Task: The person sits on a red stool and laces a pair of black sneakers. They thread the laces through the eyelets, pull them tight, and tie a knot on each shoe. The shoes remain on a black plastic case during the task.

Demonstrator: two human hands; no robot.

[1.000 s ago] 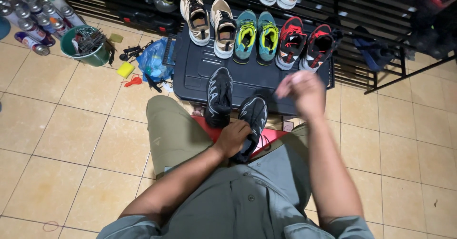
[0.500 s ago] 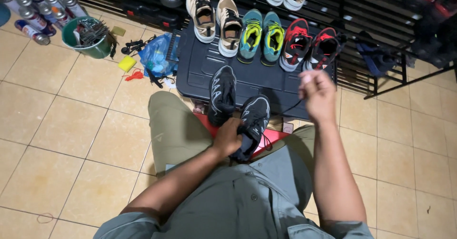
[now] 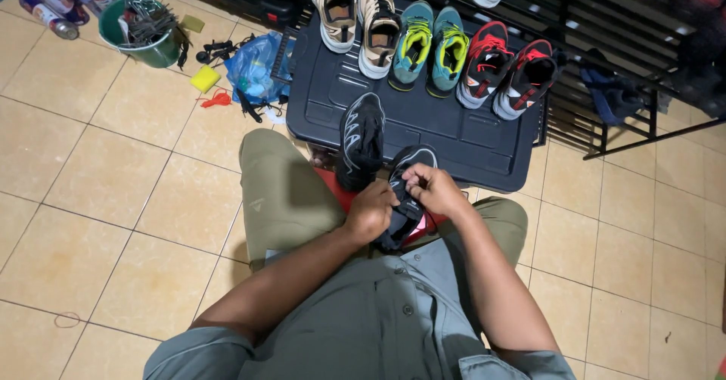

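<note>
Both hands worked one black sneaker held over lap | left hand gripped its side | right hand pinched at tongue, likely lacing | twin shoe stood beside on dark crate | next probably called for steady hold, fine fingertip pull

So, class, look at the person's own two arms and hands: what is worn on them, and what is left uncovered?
Both forearms are bare from above the elbow down. The left hand and right hand wear no gloves, and no watch or ring is visible. Short grey-green sleeves of a buttoned shirt cover the upper arms.
</note>
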